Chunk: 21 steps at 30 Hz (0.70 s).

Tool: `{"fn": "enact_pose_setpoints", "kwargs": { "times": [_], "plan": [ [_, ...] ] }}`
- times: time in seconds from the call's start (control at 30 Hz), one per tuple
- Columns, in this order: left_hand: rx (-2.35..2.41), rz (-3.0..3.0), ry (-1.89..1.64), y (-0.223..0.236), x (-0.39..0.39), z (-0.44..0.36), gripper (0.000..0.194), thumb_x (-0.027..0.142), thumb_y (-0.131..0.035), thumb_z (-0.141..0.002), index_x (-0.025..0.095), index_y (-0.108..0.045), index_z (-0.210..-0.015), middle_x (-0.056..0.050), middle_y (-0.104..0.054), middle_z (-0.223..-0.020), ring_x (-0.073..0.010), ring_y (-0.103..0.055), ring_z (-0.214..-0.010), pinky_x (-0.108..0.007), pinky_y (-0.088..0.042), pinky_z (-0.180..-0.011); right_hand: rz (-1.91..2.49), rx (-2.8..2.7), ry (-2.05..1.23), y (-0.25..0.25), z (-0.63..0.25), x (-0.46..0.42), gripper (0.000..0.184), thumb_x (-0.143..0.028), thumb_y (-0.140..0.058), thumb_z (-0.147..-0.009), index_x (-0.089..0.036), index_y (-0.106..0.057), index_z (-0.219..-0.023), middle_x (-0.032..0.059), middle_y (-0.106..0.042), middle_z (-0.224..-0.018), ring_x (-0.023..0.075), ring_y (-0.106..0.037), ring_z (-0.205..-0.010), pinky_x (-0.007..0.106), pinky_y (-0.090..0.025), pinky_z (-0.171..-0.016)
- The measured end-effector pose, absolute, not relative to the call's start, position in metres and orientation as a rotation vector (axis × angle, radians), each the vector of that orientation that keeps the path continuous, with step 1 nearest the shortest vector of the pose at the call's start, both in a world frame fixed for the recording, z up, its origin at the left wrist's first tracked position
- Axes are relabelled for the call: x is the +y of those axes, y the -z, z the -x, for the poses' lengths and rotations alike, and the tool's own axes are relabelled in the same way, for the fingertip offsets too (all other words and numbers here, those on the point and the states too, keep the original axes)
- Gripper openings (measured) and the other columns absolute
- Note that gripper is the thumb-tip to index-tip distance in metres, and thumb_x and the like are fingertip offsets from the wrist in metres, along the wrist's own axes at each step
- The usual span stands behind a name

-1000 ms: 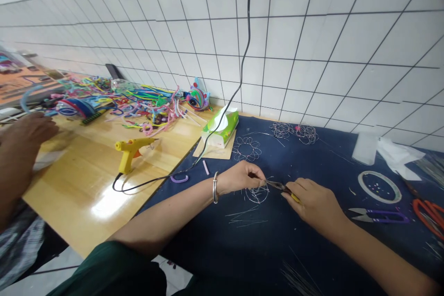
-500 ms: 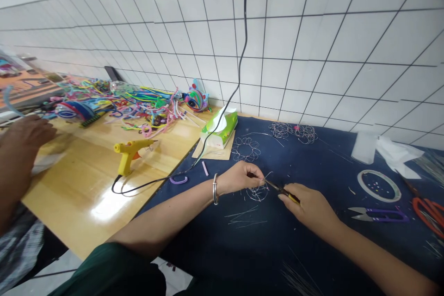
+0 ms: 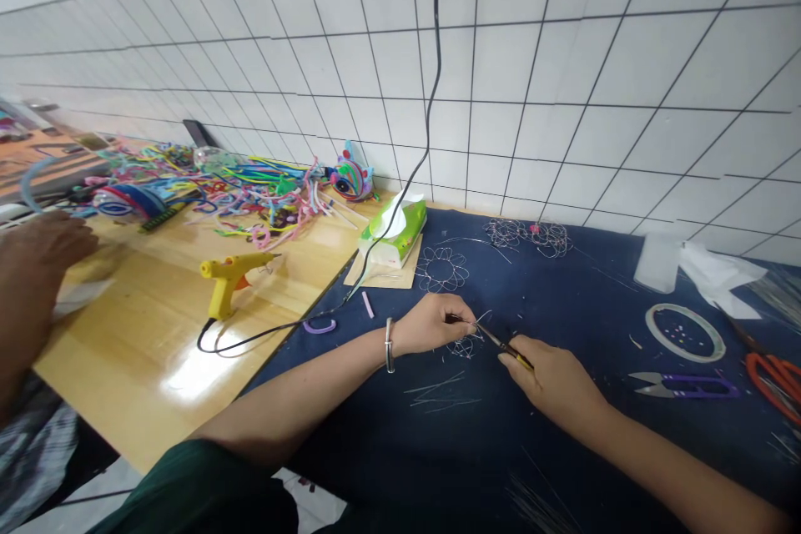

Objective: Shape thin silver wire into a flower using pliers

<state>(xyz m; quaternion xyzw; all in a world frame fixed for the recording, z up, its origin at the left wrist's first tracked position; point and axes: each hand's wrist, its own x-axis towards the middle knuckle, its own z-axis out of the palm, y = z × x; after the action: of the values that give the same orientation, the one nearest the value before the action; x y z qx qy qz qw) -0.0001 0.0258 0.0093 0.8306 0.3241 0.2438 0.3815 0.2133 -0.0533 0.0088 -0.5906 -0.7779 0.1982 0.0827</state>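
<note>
My left hand, with a silver bangle at the wrist, pinches a looped wire piece whose loops hang below the fingers. My right hand is wrapped round pliers with dark and yellow handles. Their thin jaws point left and reach the wire at my left fingertips; whether they grip it is too small to tell. A flower-shaped wire ring lies behind my left hand on the dark blue cloth. Several straight wire pieces lie in front of it.
A yellow glue gun and its cord lie left, near a tissue pack. Coiled wire shapes sit by the wall. Purple snips, a white ring and orange scissors lie right. Another person's hand is far left.
My right hand and the pliers have shifted slightly left and down. My left hand keeps its pinch on the wire piece. The view has moved a little.
</note>
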Motion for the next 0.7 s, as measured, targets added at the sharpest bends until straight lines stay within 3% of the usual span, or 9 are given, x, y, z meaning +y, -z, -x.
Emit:
{"fn": "enact_pose_setpoints", "kwargs": {
  "times": [0.7],
  "plan": [
    [0.638, -2.51, -0.8, -0.0044, 0.0257, 0.0014, 0.019, 0.016, -0.046, -0.083, 0.014, -0.063, -0.09, -0.006, -0.065, -0.083, -0.0131, -0.058, -0.08, -0.024, -0.048, -0.072, 1.693, -2.197, -0.795, -0.012, -0.2147, -0.0513, 0.025, -0.039, -0.036, -0.086, -0.021, -0.045, -0.07, -0.0015, -0.053, -0.065, 0.0126, -0.05, -0.059, 0.023, -0.029, -0.053]
  ]
}}
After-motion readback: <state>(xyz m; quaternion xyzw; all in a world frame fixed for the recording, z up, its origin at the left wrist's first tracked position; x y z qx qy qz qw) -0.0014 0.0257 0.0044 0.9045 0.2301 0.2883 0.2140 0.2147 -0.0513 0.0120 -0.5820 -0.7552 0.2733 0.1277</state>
